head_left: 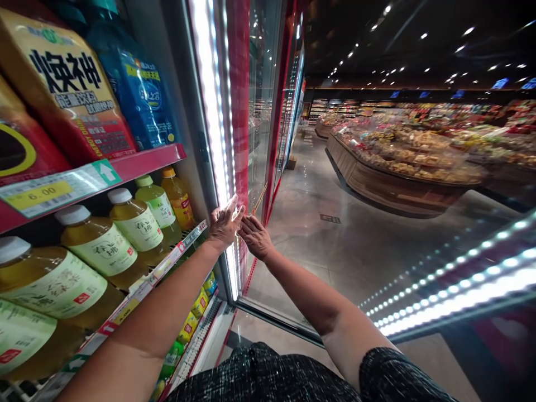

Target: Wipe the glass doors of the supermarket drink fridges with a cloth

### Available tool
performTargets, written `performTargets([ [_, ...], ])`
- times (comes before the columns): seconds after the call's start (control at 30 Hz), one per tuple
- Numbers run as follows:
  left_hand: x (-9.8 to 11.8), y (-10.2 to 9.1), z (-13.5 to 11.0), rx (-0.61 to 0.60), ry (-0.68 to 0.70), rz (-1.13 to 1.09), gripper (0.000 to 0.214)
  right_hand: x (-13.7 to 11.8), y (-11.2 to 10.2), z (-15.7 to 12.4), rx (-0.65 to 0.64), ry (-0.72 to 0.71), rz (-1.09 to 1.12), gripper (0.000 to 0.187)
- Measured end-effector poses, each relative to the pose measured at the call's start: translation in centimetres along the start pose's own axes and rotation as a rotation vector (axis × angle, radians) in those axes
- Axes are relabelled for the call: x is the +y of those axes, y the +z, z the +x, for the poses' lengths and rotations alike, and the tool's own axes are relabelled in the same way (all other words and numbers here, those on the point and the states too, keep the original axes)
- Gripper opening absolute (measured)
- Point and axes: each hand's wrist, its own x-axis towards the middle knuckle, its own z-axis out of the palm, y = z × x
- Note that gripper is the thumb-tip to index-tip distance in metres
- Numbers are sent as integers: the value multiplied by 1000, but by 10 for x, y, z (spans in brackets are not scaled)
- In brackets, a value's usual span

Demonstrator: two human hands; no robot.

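Both my arms reach forward to the lit inner edge of a glass-door drinks cooler. My left hand (225, 224) is in front of the bright vertical light strip (215, 111), its fingers stretched and apart. Close beside it, my right hand (254, 237) has its fingers extended and lying together, pointing toward the left hand. The fingertips of the two hands almost meet. Whether they press on the cooler's frame, and whether anything thin lies between them, I cannot tell. No bottle is in either hand.
At left, a shelf holds bottled drinks (138, 226) with pale green labels. Above are larger packages (79, 84) and a price tag (42, 192). An open glass door with a light strip (460, 301) stands at right. Beyond lie the aisle floor (310, 251) and a wooden display island (377, 184).
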Motion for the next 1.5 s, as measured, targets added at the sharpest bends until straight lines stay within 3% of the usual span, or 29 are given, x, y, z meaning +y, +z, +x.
performTargets([
  [0.17, 4, -4, -3, -15, 28, 20, 64, -9, -5, -42, 101, 34, -55, 44],
  [0.3, 6, -3, -5, -14, 50, 9, 74, -10, -11, -70, 18, 20, -47, 48],
  [0.4, 8, 1, -7, -8, 42, -28, 83, -5, -26, -71, -20, 72, -38, 51],
  [0.53, 12, 11, -9, -15, 19, -52, 93, -1, -47, -68, 47, 135, -98, 56],
  [0.73, 26, 23, -12, 33, -58, -81, 94, -8, -43, -85, 112, 128, -95, 61],
  [0.9, 42, 49, -30, 117, -78, -184, 99, -10, -40, -97, 92, 75, -59, 60],
  [1.17, 56, 104, -62, 139, 4, -315, 118, -1, -58, -101, 98, 111, -157, 53],
  [1.37, 57, 118, -60, 103, -52, -316, 118, -2, -57, -112, 121, 98, -169, 50],
  [1.5, 56, 121, -60, 98, -86, -317, 121, 2, -72, -117, 58, 43, -135, 49],
])
